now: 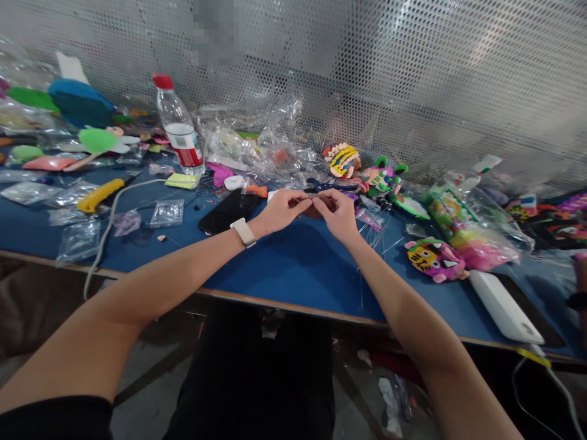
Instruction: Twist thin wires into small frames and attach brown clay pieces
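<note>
Just above the middle of the blue table, a small brown piece is pinched between both hands. My left hand, with a light band on the wrist, has its thumb and fingers closed on the piece's left side. On the other side, my right hand grips it with thumb and fingertips. Fingers cover much of the piece, so its full shape is hidden. A black phone lies left of my left hand. Dark-handled pliers rest behind my right hand.
A red-capped bottle stands at the back left. The yellow cutter and a white cable lie left. Colourful clay figures, plastic bags and a white power bank are right. Part of another person shows at the right edge.
</note>
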`<state>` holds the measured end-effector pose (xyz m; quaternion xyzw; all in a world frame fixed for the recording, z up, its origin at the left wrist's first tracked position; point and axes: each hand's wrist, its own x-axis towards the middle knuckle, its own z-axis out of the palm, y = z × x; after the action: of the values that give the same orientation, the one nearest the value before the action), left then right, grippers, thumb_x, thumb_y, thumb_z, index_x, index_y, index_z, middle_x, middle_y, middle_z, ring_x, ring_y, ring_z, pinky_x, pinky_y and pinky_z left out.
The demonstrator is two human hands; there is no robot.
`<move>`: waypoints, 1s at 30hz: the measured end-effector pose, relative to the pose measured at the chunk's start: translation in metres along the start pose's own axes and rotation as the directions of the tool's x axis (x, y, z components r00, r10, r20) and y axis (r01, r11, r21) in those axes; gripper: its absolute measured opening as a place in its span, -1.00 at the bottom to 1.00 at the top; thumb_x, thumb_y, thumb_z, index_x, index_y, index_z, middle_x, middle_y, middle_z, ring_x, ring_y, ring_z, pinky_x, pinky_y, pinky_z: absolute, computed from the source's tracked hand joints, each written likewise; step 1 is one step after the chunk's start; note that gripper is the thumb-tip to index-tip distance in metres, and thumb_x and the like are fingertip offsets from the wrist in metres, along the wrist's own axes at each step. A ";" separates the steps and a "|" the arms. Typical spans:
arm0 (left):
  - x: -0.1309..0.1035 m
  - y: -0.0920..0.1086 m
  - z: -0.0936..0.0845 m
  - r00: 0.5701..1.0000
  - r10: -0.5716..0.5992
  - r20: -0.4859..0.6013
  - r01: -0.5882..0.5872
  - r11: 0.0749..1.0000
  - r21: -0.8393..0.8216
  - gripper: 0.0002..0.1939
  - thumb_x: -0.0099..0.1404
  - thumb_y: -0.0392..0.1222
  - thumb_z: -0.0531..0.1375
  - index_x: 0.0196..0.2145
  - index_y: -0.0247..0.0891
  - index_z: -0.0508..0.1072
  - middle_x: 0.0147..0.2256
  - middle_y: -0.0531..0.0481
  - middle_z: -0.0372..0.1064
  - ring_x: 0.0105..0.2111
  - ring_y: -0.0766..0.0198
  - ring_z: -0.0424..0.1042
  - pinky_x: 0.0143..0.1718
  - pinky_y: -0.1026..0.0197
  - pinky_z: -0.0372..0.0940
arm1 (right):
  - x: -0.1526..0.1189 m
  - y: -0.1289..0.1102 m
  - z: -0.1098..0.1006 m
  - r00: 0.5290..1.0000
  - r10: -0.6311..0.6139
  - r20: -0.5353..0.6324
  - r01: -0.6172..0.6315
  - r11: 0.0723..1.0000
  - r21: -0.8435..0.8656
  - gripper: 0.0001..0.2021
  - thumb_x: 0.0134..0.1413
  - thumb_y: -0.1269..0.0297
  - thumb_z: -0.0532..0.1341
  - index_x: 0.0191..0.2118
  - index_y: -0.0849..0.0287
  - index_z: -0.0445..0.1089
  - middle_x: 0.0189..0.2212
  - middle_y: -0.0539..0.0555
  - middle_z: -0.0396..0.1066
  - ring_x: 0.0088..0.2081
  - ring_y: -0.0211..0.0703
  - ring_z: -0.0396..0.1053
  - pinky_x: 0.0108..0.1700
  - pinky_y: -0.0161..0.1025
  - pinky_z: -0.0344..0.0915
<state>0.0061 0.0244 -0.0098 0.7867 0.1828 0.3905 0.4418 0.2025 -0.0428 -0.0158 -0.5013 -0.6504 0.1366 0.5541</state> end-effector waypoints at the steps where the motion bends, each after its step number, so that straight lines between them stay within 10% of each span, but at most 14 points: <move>1: 0.000 0.000 0.000 1.000 -0.004 0.002 0.004 1.000 -0.010 -0.59 0.52 0.18 0.28 -0.21 -0.24 0.67 -0.28 -0.13 0.66 -0.34 0.20 0.55 -0.29 0.13 0.50 | 0.000 -0.001 0.000 1.000 0.007 0.002 -0.007 1.000 0.020 -0.61 0.30 -0.20 0.40 -0.19 0.06 0.57 -0.27 0.08 0.63 -0.22 -0.01 0.55 -0.08 0.00 0.52; 10: -0.002 -0.002 0.003 0.998 0.053 0.041 -0.053 0.999 -0.010 -0.67 0.49 0.09 0.35 -0.15 -0.27 0.65 -0.23 -0.12 0.67 -0.28 0.21 0.57 -0.22 0.15 0.48 | -0.004 -0.005 0.006 0.981 0.183 0.060 -0.192 0.947 0.257 -0.47 0.17 -0.40 0.45 -0.23 0.03 0.55 -0.43 0.01 0.59 -0.45 -0.08 0.54 -0.37 -0.10 0.53; 30: -0.001 -0.001 0.001 0.999 -0.023 0.035 0.025 0.998 -0.054 -0.57 0.47 0.18 0.36 -0.31 -0.27 0.62 -0.33 -0.11 0.64 -0.35 0.25 0.55 -0.24 0.16 0.49 | -0.002 0.000 0.010 0.977 0.188 0.103 -0.208 0.949 0.236 -0.45 0.22 -0.44 0.38 -0.18 -0.01 0.44 -0.42 0.00 0.54 -0.43 -0.08 0.51 -0.34 -0.06 0.54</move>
<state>0.0060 0.0241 -0.0118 0.7789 0.1741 0.3762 0.4707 0.1938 -0.0409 -0.0209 -0.4858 -0.5964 0.2908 0.5690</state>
